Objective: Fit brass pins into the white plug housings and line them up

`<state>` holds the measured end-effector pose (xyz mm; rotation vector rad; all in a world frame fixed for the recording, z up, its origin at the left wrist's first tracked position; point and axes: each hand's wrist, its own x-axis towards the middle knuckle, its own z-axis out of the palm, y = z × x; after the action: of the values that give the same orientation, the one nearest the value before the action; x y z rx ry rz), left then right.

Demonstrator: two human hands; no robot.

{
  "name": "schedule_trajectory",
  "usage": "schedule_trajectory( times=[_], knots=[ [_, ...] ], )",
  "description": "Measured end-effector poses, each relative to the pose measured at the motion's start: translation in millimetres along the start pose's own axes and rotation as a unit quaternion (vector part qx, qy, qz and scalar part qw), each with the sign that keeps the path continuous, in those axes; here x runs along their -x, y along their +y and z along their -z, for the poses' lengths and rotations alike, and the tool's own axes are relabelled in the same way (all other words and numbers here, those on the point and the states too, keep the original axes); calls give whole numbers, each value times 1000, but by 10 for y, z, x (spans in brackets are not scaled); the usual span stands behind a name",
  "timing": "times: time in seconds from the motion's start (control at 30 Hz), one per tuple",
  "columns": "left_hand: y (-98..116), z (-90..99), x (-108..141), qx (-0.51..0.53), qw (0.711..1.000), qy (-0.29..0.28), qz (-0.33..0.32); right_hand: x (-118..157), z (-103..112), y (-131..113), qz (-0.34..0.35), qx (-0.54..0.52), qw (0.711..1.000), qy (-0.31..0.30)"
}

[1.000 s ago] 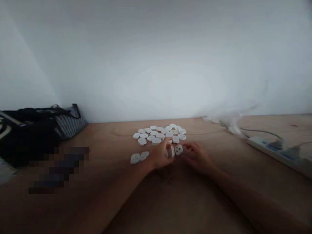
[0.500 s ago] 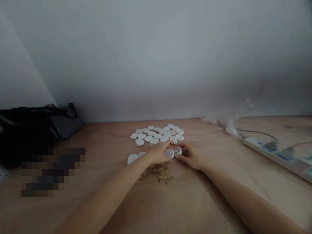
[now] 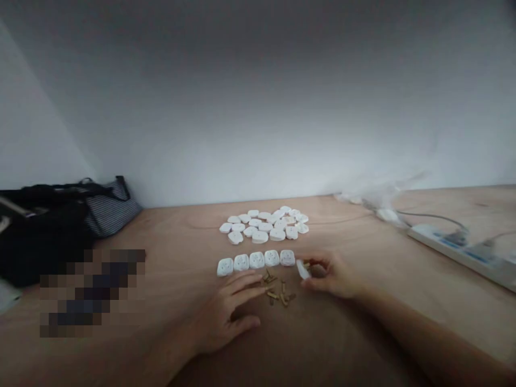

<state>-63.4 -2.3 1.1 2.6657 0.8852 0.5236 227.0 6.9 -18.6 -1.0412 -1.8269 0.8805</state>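
My right hand [image 3: 328,275] pinches a white plastic piece [image 3: 303,270], tilted on its edge, just right of a row of white square pieces [image 3: 257,260]. Small brass-coloured parts [image 3: 284,298] lie loose in front of the row. My left hand [image 3: 229,306] has its fingers spread beside these brass parts, its fingertips close to them and nothing visible in its grasp. Farther back, a cluster of several white pieces [image 3: 260,236] rests on the wooden table [image 3: 181,242].
A black bag [image 3: 48,231] and a striped bag [image 3: 108,212] stand at the left, behind a pixelated dark area. At the right lie a white power strip [image 3: 455,252] with cables and a clear plastic bag [image 3: 382,207]. A pale wall rises behind.
My left hand has moved back from the row toward the brass parts. A white piece now sits at the row's right end, and my right hand holds another, tilted.
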Motion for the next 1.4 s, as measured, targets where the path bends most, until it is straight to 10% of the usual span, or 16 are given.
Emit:
schedule_trajectory(
  times=[0.27, 0.5, 0.67, 1.03, 1.4],
  knots=[
    [-9, 9, 15, -32, 998, -37, 38, 77, -79, -121, 24, 134, 991, -17],
    [-212, -39, 10, -141, 972, 87, 169, 56, -67, -30, 30, -2, 1000, -7],
    [-281, -73, 10, -114, 954, 56, 273, -26, -19, 155, 18, -80, 996, 38],
    [-297, -92, -1, -101, 961, -8, 256, -119, 131, 410, -28, 212, 976, 27],
    [-271, -127, -42, -118, 964, 1, 238, -116, 120, 368, -3, 261, 965, 19]
  ],
)
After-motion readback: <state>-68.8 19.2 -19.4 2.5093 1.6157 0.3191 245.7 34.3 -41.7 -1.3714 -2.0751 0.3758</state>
